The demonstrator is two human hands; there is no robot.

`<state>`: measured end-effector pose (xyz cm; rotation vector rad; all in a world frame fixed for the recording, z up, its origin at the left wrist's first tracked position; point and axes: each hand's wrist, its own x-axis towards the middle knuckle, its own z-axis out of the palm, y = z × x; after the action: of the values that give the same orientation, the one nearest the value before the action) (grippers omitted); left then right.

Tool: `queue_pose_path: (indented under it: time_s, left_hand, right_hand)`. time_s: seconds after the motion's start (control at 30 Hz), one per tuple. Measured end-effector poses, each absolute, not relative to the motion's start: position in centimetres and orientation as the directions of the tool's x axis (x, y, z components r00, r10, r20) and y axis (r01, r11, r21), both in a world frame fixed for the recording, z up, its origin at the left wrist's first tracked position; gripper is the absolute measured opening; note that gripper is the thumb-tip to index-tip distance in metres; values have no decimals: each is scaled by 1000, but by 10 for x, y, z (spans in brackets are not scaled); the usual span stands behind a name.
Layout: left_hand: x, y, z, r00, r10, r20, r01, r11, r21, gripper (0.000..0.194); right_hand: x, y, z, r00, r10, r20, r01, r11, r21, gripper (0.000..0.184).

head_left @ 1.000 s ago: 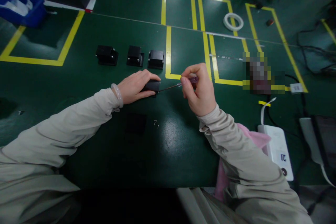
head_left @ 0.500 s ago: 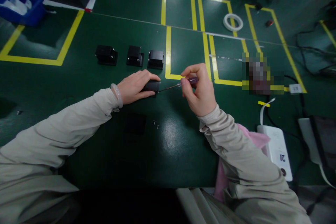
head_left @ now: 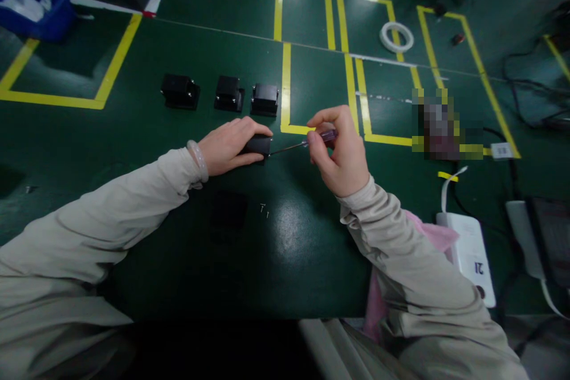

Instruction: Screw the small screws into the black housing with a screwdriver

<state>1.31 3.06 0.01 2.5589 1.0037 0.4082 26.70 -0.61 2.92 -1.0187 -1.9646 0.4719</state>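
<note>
My left hand (head_left: 229, 145) is closed around a small black box-shaped part (head_left: 258, 145) on the green tabletop, thumb on the near side and fingers on the far side. Between the thumb and fingers of my right hand (head_left: 341, 151) is a screwdriver (head_left: 327, 136) with a translucent purplish handle. Its thin shaft points left, and the tip meets a screw at the right end of the part. Two loose screws (head_left: 264, 210) lie nearer to me. Beside them is a flat dark square piece (head_left: 228, 210), hard to make out against the table.
Three similar black parts (head_left: 180, 92) with shiny screws stand in a row beyond my left hand. Farther off are a white tape ring (head_left: 396, 37) and a blue bin (head_left: 38, 6). A white power bank (head_left: 472, 258), a pink cloth (head_left: 427, 231) and cables lie on the right.
The hands, the black part and the screwdriver hold almost the same places; the tip stays at the screw. The view has shifted very slightly.
</note>
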Motion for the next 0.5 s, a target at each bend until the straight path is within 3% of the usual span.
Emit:
queue_pose_path:
  time_s: [0.5]
  left_hand:
    - [13,30,-1,707,692,147,586,-689,426,44]
  right_hand:
    - [268,-6,32,-325,796,511,460,605,-650,19]
